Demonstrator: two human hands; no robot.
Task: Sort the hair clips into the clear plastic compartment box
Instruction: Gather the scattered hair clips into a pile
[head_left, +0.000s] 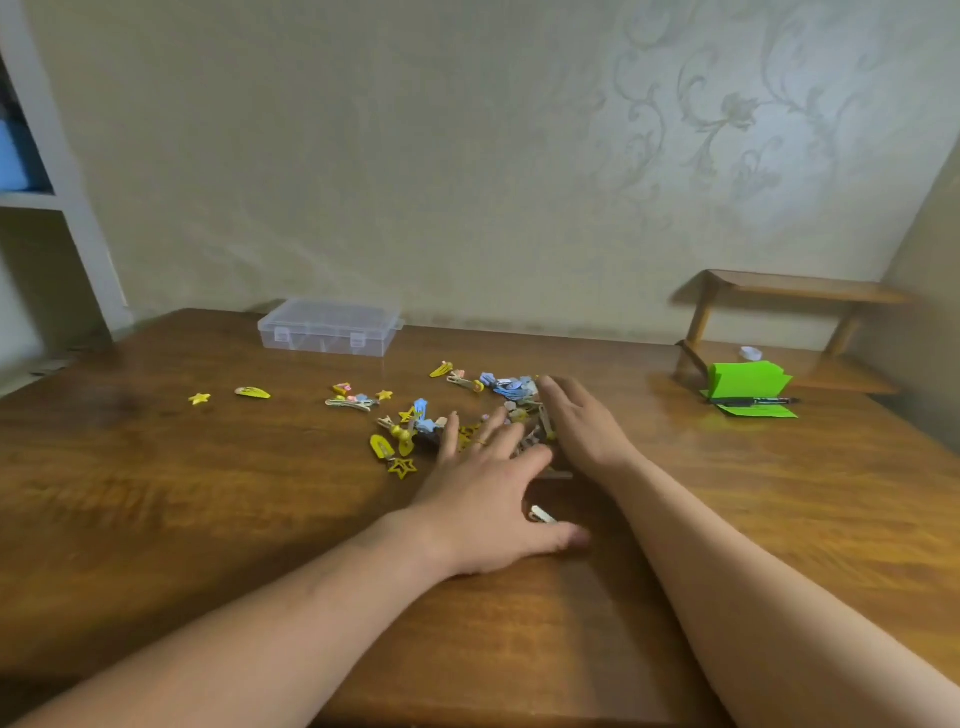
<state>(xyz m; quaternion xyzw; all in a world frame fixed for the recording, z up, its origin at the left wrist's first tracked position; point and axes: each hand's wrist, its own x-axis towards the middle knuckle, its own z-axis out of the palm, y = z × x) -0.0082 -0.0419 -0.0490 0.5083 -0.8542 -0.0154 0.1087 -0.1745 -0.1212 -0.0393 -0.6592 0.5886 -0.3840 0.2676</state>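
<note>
Both hands lie on a wooden table (156, 493) over a heap of hair clips (511, 387); the left hand (483, 488) rests palm-down with its fingers straight and spread wide across the yellow and blue pieces, gripping nothing; the right hand (576, 426) lies just beside it at the heap's right edge, fingers straight and close together, also holding nothing; a white clip (540, 515) lies by the left thumb; a yellow star (199, 398) and a yellow snap clip (252, 392) lie well apart to the left; the clear compartment box (330, 327) stands with its lid down near the table's far edge, apart from the heap; green paper (748, 382) with a black pen (750, 401) lies at the right.
</note>
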